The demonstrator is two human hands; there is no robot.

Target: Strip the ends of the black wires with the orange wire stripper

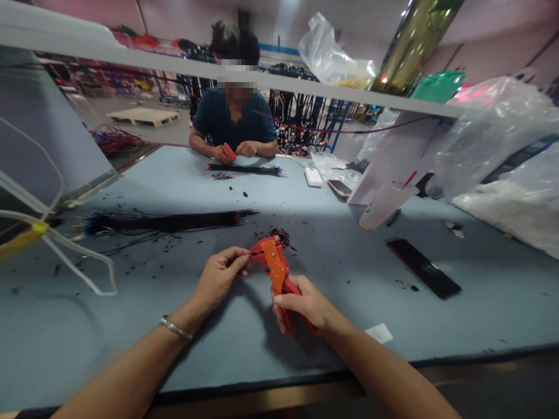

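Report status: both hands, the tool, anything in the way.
Right hand gripping red-and-orange hand tool. Left hand pinched at the tool's mouth. Black wire bundle beyond left hand; scrap pile just past tool head, not between hands.

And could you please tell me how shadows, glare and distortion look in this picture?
Head view: a soft shadow darkens the table below the left hand and right hand; head view: bright glints on the gold column; head view: pinkish glare on the big clear bag; head view: edges look stretched.
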